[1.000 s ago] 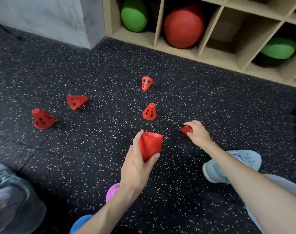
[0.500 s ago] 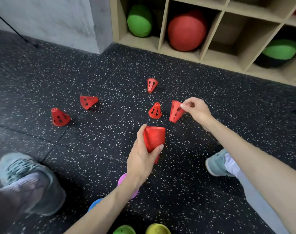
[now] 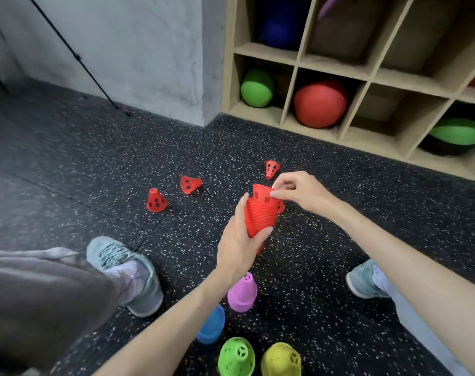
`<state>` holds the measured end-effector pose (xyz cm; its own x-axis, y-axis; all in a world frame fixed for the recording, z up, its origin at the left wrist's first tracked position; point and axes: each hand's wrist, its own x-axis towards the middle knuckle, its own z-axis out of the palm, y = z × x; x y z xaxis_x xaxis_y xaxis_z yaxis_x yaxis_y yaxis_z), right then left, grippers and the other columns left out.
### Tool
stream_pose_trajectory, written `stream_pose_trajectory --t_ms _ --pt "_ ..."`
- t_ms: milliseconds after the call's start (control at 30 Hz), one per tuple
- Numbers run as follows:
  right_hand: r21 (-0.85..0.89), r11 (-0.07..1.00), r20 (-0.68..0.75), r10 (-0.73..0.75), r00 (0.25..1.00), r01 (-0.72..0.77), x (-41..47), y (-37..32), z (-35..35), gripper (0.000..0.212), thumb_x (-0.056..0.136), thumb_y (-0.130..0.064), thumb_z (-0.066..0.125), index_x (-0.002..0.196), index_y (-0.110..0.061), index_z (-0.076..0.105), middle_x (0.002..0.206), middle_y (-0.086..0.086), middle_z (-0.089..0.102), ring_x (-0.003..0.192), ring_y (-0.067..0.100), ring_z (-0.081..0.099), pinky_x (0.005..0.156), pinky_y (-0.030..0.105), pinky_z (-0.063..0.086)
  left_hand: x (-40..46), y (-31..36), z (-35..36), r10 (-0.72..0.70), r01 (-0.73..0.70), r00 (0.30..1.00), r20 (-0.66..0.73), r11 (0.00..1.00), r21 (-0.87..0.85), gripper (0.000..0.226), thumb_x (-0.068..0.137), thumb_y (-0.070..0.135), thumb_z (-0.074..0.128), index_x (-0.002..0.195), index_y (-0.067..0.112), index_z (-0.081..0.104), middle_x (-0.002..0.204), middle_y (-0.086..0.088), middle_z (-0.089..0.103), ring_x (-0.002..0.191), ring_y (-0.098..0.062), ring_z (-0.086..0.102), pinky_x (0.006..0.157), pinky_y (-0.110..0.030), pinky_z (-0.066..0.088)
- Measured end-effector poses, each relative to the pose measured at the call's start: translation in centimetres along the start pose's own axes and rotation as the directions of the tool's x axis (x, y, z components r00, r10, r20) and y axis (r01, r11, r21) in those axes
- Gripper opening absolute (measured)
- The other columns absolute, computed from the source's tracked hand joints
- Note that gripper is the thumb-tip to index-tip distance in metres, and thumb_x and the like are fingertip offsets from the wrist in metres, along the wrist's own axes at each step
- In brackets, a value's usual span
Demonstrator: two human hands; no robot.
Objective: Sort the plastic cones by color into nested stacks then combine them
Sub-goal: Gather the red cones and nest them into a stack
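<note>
Left hand [image 3: 240,240] wraps the red stack [image 3: 259,217]; right hand [image 3: 298,189] pinches a red cone [image 3: 262,191] above it. Seat it squarely, wall-aligned.

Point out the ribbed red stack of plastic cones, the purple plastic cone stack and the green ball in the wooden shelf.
Red stack of plastic cones [image 3: 259,217], head view, ribbed side.
Purple plastic cone stack [image 3: 242,294], head view, side wall.
Green ball [image 3: 256,88], head view, front surface.

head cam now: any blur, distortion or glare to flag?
Head view: wide-angle bending curves the shelf lines; left hand and red stack fairly sharp, right hand slightly soft; near knee blurred at lower left; lighting soft, no glare, faint shadows under loose red cones.
</note>
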<state>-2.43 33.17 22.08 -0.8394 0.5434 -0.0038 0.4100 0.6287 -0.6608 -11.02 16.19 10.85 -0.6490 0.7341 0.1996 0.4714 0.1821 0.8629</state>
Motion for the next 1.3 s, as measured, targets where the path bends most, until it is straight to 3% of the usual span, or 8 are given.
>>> stream_pose_trajectory --t_ms 267,400,567,800,900,1133,1300 --pt "0.031 0.998 0.014 -0.051 0.999 0.051 -1.9 -2.8 3.3 0.002 0.093 -0.024 0.073 0.093 -0.025 0.075 0.090 -0.015 0.074 0.081 -0.007 0.064 0.080 0.024 0.046 -1.0 -0.3 -3.3 -0.009 0.009 0.999 -0.041 1.000 0.002 0.092 0.090 0.053 0.070 0.158 0.050 0.008 0.135 0.006 0.059 0.115 -0.015 0.058 0.095 -0.043 0.051" --pt "0.003 0.999 0.062 -0.039 0.997 0.039 -2.4 -4.0 5.9 0.022 0.086 -0.026 0.080 0.105 -0.029 0.068 0.100 -0.018 0.069 0.094 0.003 0.063 0.084 0.026 0.047 -1.3 -1.9 -4.0 -0.100 0.094 0.991 -0.091 0.993 -0.072 0.100 0.082 0.059 0.072 0.158 0.048 0.007 0.125 0.008 0.064 0.112 -0.016 0.061 0.094 -0.044 0.053" --pt "0.117 0.993 0.041 -0.038 0.998 0.033 -2.5 -4.1 8.7 0.030 0.083 -0.020 0.081 0.106 -0.028 0.062 0.105 -0.008 0.070 0.100 0.017 0.066 0.094 0.043 0.054 -1.9 -3.3 -4.1 -0.158 0.136 0.973 -0.168 0.982 -0.133 0.094 0.075 0.063 0.070 0.154 0.047 0.021 0.109 0.016 0.063 0.104 -0.018 0.063 0.090 -0.046 0.055" --pt "0.073 0.994 0.032 -0.079 0.996 0.076 -1.2 -4.5 10.7 0.041 0.082 -0.024 0.081 0.113 -0.027 0.055 0.111 -0.009 0.059 0.099 0.008 0.058 0.081 0.028 0.048 -1.8 -4.3 -4.2 -0.208 0.160 0.945 -0.252 0.967 -0.198 0.085 0.079 0.050 0.078 0.150 0.040 0.033 0.104 0.016 0.060 0.093 -0.011 0.061 0.083 -0.039 0.055" --pt "0.070 0.994 -0.026 -0.086 0.996 0.088 -0.4 -4.0 11.6 0.039 0.082 -0.024 0.082 0.112 -0.025 0.057 0.111 -0.009 0.059 0.100 0.009 0.057 0.083 0.031 0.049 -1.2 -4.8 -4.6 -0.191 0.147 0.959 -0.207 0.967 -0.209 0.086 0.079 0.043 0.081 0.151 0.035 0.034 0.105 0.013 0.062 0.087 -0.004 0.062 0.080 -0.032 0.056" --pt "0.122 0.992 -0.123 0.038 0.992 -0.023 2.0 -1.4 13.9 0.040 0.078 -0.036 0.084 0.106 -0.030 0.057 0.107 -0.010 0.064 0.101 0.019 0.059 0.088 0.043 0.049 2.4 -7.9 -7.3 -0.135 0.139 0.990 0.050 0.988 -0.069 0.094 0.073 0.053 0.087 0.149 0.039 0.034 0.111 0.015 0.068 0.092 -0.003 0.065 0.085 -0.027 0.054" --pt "0.172 0.980 -0.177 0.133 0.975 -0.102 3.4 0.1 15.5 0.043 0.079 -0.036 0.085 0.111 -0.025 0.059 0.105 -0.010 0.059 0.106 0.018 0.050 0.087 0.039 0.045 6.2 -9.8 -8.0 -0.155 0.157 0.986 0.069 0.987 -0.024 0.061 0.084 0.053 0.079 0.136 0.036 0.054 0.094 0.017 0.074 0.088 -0.001 0.068 0.089 -0.030 0.055"
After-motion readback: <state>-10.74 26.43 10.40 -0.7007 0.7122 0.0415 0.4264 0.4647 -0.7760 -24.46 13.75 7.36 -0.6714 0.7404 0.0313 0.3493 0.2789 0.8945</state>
